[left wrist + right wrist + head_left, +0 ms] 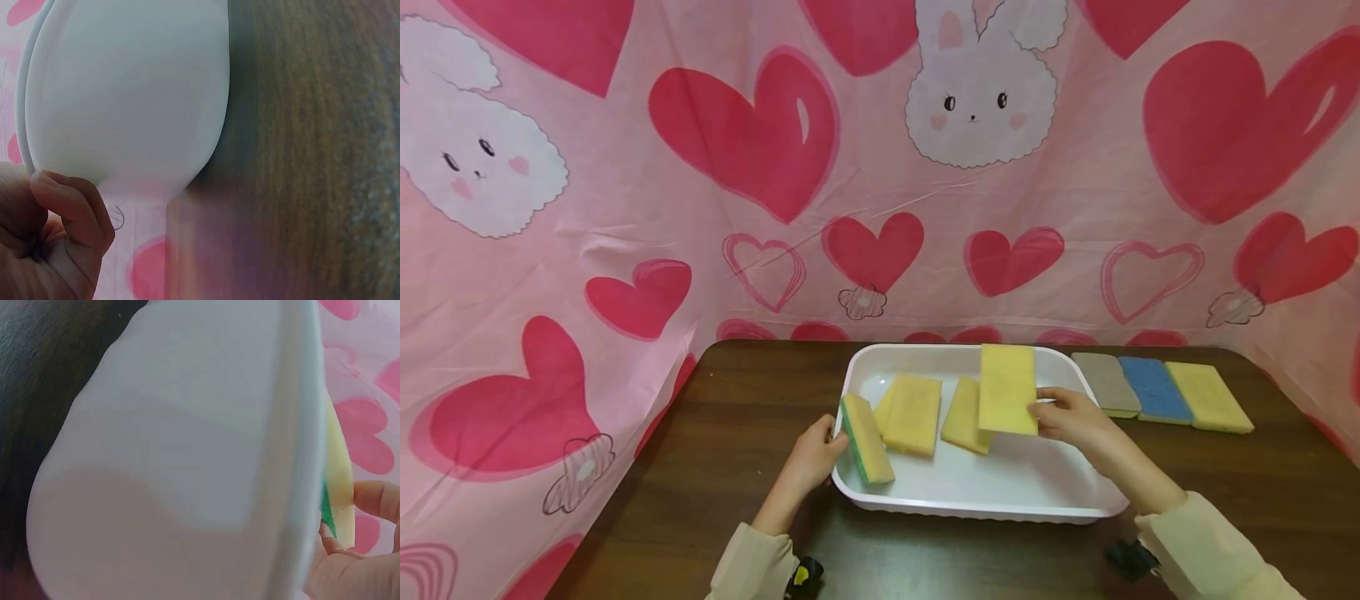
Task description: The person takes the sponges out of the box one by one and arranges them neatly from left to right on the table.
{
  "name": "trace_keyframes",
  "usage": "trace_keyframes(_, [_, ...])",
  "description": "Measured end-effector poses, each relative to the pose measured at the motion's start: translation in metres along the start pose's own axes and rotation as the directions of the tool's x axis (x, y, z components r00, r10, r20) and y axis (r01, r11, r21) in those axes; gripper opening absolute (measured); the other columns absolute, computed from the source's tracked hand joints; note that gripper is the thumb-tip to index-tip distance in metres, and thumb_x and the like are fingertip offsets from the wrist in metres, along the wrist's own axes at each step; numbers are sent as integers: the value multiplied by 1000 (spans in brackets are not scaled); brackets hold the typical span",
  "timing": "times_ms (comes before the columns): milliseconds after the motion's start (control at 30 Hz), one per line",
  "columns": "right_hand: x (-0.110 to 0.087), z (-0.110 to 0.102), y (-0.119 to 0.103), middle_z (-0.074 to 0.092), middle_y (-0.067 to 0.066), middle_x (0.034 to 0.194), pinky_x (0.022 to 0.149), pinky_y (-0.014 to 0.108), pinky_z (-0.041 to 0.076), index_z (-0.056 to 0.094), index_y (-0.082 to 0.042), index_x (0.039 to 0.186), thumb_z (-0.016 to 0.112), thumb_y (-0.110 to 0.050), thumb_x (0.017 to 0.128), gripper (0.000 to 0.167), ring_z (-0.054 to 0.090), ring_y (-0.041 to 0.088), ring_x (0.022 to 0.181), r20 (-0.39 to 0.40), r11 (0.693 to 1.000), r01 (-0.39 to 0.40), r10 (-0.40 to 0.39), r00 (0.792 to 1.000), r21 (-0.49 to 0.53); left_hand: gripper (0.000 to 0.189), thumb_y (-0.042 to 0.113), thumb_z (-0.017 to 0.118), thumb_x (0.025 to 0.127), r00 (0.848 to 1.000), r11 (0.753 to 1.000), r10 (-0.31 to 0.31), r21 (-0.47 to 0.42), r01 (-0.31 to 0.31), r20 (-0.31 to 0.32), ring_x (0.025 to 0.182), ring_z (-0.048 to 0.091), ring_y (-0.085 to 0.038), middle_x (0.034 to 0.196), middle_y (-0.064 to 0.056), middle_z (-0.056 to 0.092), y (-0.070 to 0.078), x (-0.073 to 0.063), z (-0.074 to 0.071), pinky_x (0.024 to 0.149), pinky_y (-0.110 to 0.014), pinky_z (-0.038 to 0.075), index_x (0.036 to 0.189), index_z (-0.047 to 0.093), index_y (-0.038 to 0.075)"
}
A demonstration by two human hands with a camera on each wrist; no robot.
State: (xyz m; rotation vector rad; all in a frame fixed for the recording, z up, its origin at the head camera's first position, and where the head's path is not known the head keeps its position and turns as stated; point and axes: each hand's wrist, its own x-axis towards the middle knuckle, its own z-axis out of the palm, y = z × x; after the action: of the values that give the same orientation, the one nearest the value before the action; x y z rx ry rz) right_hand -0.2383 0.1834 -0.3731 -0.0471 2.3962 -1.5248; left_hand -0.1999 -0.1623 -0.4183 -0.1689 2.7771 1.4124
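Note:
My left hand (pixel 814 454) grips the rim of a white tray (pixel 970 487) at its left side, thumb and bent fingers pinching the edge in the left wrist view. Over the tray's right half, my right hand (pixel 1072 421) holds a yellow sponge (pixel 1007 387) by its right edge. In the right wrist view this sponge (pixel 340 481) shows a green scouring layer, and the tray wall (pixel 169 444) hides part of it. Inside the tray, a green-backed sponge (pixel 868 437) leans at the left wall. Several more yellow sponges lie in there, including one (pixel 913 414) near the middle and another (pixel 961 417) partly behind the held sponge.
Right of the tray, a grey sponge (pixel 1105 382), a blue sponge (pixel 1155 389) and a yellow sponge (pixel 1208 396) lie in a row on the dark wooden table (pixel 737 400). A pink cloth (pixel 865 183) with hearts and rabbits hangs behind the table.

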Motion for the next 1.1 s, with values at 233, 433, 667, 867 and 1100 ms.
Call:
trace_keyframes(233, [-9,-21,3,52,32,123,76,19,55,26,18,138,48,-22,97,62,60,4,87,-3,998,10,-11,1000,-55,12,12,49,84,1000,1000,2,4,-2,3,36,38,-10,60,-3,44,2,1,0,36,-19,35,76,43,4])
trace_keyframes(433, [-18,-40,5,46,36,132,77,18,53,23,19,140,44,-26,98,65,59,0,89,-14,991,10,-12,1000,-131,12,12,49,85,1000,1000,1,4,-1,6,37,38,-10,61,-3,44,1,0,0,36,-19,36,77,44,4])
trace_keyframes(667, [-27,-63,16,49,34,132,79,19,52,17,20,141,41,-30,100,70,56,-6,89,-28,982,-13,8,1000,-187,12,12,48,84,1000,1000,7,2,-7,5,36,38,-10,60,-3,44,1,1,1,36,-19,35,77,43,4])
trace_keyframes(867, [-34,-81,30,45,36,134,71,8,46,11,22,141,38,-30,101,71,50,-17,84,-25,987,-22,18,1000,-161,13,12,49,85,1000,1000,6,9,-6,2,36,37,-9,58,-2,43,0,1,2,35,-19,35,76,43,5])
trace_keyframes(1100, [-41,-99,45,37,38,137,69,7,45,12,22,140,37,-31,101,71,46,-20,82,-57,983,-65,56,997,-169,12,12,49,85,1000,1000,6,7,-6,2,36,38,-10,58,-2,42,-1,1,2,36,-19,35,77,43,5])
